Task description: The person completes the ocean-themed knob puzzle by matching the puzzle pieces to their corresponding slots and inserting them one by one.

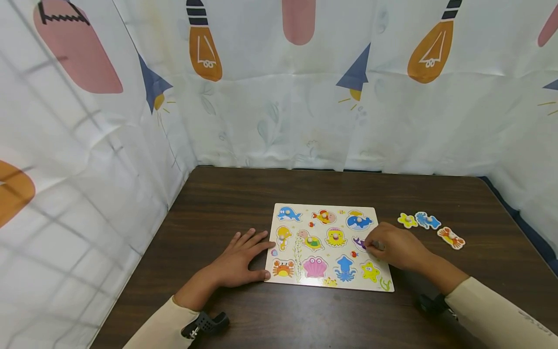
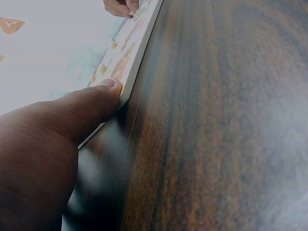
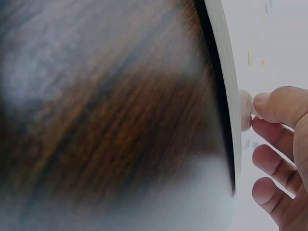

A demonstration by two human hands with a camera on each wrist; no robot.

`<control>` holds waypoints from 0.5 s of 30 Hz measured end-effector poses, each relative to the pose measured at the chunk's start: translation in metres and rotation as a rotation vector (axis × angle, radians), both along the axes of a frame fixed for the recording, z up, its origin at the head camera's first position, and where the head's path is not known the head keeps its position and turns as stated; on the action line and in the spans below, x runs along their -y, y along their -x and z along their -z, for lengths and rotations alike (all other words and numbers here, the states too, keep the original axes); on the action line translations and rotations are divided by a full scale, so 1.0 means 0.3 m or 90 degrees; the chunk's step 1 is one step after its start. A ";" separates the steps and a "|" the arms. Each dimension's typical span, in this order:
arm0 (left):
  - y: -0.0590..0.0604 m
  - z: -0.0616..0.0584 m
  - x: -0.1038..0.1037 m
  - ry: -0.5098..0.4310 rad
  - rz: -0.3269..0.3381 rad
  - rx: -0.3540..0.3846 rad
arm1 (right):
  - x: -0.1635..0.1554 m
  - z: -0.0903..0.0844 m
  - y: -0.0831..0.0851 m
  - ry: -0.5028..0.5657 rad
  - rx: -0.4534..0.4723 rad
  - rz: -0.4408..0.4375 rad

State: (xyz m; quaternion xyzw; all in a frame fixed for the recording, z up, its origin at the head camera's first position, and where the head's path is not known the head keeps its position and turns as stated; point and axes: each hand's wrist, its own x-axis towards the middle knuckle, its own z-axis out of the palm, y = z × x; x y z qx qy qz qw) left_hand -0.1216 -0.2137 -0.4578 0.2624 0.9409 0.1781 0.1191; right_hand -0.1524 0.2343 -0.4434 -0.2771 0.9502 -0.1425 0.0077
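A sea-animal peg puzzle board (image 1: 357,285) lies flat on the dark table. The left hand (image 1: 239,259) rests at its left side with fingers spread; thumb and fingertips touch the board's edge. In the left wrist view the thumb (image 2: 91,103) lies on the board's corner. The right hand (image 1: 398,246) is over the board's right side. Its thumb and index finger pinch a puzzle piece (image 3: 245,110) by its knob, against or just above the board. Purple shows beside the fingers at a purple sea animal (image 1: 358,243); the piece's picture is mostly hidden.
Right of the board lie a yellow starfish piece (image 1: 407,220), a blue squid piece (image 1: 428,221) and an orange crab piece (image 1: 451,238). Several knobbed pieces, such as the octopus (image 1: 335,237), sit in the board. A patterned white curtain (image 1: 270,131) hangs behind the table.
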 end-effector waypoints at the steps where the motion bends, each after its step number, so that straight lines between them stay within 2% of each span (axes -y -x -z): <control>1: 0.001 0.001 0.000 0.001 -0.001 -0.001 | -0.001 -0.001 -0.001 0.001 0.001 0.001; 15: 0.003 0.004 -0.001 0.002 -0.004 0.001 | -0.075 -0.012 -0.014 -0.014 -0.011 0.018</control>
